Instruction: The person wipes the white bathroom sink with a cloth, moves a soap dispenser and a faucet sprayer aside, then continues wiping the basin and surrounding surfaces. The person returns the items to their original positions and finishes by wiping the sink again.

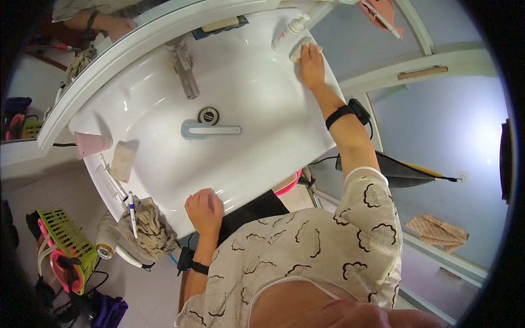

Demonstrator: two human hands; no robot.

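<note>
At the far right corner of a white ceramic washbasin [254, 94], my right hand [312, 67] presses on a pale folded cloth [297, 52]. A white pump bottle [287, 35] stands just beyond the cloth. My left hand [205, 211] rests on the basin's front rim with its fingers curled, and no object shows in it. In the bowl, a blue-grey holder with a white handle [213, 130] lies beside the drain stopper [208, 116]. The metal faucet [186, 76] points over the bowl from the back.
On the left rim are a pink cup [93, 144], a beige sponge-like block [122, 162], a white toothbrush [111, 176] and a crumpled grey-brown towel [149, 227] with a white pen-like stick [132, 213]. A hair dryer [107, 240] hangs near a green basket [67, 242]. Frosted panels [434, 131] border the right.
</note>
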